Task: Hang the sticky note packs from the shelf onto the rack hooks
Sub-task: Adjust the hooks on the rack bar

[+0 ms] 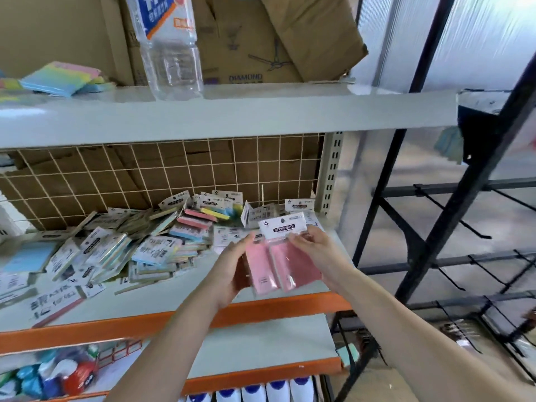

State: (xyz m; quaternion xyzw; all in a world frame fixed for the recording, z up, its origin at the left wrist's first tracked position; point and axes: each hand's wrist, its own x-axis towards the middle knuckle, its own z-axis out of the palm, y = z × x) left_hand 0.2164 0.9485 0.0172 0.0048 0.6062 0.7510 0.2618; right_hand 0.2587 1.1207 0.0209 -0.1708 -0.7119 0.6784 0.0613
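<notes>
A pink sticky note pack [285, 261] with a white header card is held in front of the shelf, both hands on it. My left hand [232, 266] grips its left side and seems to hold a second pink pack [255, 265] beside it. My right hand [317, 252] pinches the right edge just under the header. Behind them a loose heap of sticky note packs [150, 245] lies on the grey shelf [179, 297]. The black rack [435, 198] with bare hooks [475, 230] stands to the right.
A white wire grid [174, 175] backs the shelf. On the upper shelf [232, 111] stand a clear plastic bottle [169, 44], cardboard boxes and loose coloured note pads [62, 78]. Orange shelf edges [145, 323] run below, with bottles and packaged goods underneath.
</notes>
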